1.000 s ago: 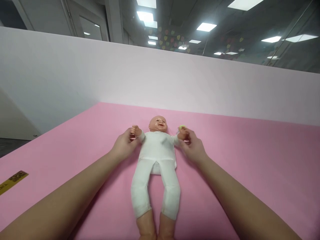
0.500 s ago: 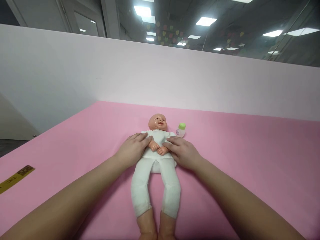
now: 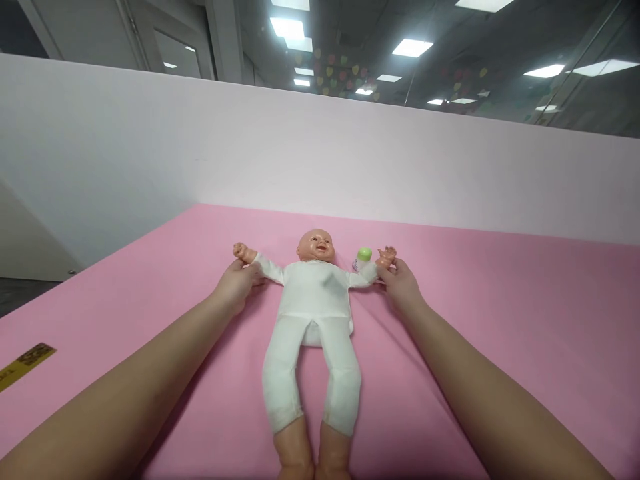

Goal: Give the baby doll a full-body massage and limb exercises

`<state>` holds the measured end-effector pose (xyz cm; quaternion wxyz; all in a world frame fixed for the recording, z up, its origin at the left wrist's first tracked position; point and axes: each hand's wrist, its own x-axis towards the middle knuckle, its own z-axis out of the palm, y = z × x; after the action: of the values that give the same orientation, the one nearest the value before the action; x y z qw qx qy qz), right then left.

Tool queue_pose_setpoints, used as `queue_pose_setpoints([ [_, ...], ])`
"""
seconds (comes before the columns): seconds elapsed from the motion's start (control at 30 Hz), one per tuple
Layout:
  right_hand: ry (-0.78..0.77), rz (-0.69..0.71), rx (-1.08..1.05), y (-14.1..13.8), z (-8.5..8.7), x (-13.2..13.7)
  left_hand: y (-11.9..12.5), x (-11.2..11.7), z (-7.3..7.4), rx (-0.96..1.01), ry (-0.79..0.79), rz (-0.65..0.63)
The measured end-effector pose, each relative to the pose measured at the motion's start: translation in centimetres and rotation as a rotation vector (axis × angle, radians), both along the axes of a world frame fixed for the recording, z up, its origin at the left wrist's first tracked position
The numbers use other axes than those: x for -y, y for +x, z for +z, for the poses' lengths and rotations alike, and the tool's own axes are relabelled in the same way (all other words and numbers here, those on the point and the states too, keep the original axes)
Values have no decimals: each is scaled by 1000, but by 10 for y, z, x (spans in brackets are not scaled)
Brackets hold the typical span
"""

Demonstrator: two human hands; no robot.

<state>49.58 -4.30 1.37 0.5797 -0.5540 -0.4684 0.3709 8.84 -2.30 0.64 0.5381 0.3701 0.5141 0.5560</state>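
A baby doll [image 3: 316, 290] in white clothes lies on its back, head away from me and bare feet toward me. Its arms are stretched out to both sides. My left hand [image 3: 237, 283] is closed around the doll's forearm on the left, near the wrist. On the other side my right hand [image 3: 401, 283] grips the doll's other wrist, fingers curled around it. The doll's small hands stick out past my fingers. A little bottle with a green cap [image 3: 363, 257] stands just behind the doll's arm on the right, its lower part partly hidden.
The doll rests on a pink tabletop [image 3: 500, 320]. A white partition [image 3: 350, 160] rises along the back. At the left edge lies a yellow label strip [image 3: 25, 365]. Beyond the partition are glass and ceiling lights [image 3: 413, 47].
The doll's arms, folded over its belly before, are now spread wide. My hands moved outward from its chest, each holding one of its wrists.
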Motion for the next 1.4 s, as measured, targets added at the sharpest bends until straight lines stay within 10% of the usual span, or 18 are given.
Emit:
queue_pose_setpoints([
  [0.43,-425,24,-319,24,-8,-13,-11,-10,1,262,-243,21],
  [0.7,17,8,-26,-5,11,9,16,7,8,-47,96,36],
  [1.0,498,340,1005,-55,33,58,49,49,20,-1098,707,-260],
  [1.4,689,373,1192,-60,18,53,52,46,8,-1378,771,-338],
])
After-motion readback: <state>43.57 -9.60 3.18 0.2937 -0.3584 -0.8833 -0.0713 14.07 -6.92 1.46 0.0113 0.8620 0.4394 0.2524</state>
